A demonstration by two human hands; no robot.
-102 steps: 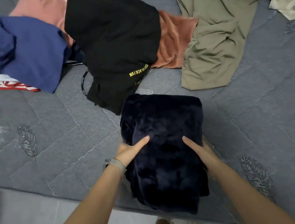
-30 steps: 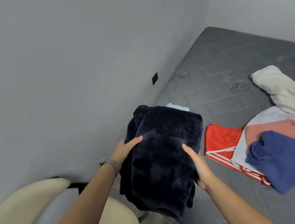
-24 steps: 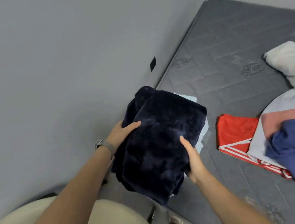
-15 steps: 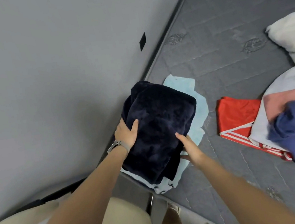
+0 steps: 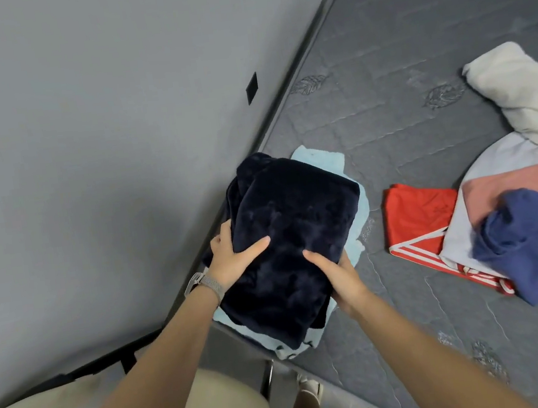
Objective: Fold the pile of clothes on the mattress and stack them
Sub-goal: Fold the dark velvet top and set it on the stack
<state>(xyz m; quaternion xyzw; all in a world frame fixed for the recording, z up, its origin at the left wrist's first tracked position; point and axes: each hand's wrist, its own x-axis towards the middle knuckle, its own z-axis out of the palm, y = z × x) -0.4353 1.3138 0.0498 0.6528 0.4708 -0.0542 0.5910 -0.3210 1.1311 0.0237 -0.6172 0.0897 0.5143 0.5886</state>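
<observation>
A grey quilted mattress (image 5: 386, 111) runs along the wall on the left. At its near left corner lies a light blue cloth (image 5: 324, 161), flat on the mattress. To the right lie red shorts (image 5: 417, 214) with white stripes, touching a white garment (image 5: 496, 158). Farther off lies a cream cloth (image 5: 521, 92).

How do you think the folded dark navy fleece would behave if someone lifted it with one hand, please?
The fleece would probably flop: its lower edge already droops past the light blue cloth beneath. It looks bulky and plush, so likely light for its size. The folds might slide open, which may be why the left hand and right hand both grip it.
</observation>
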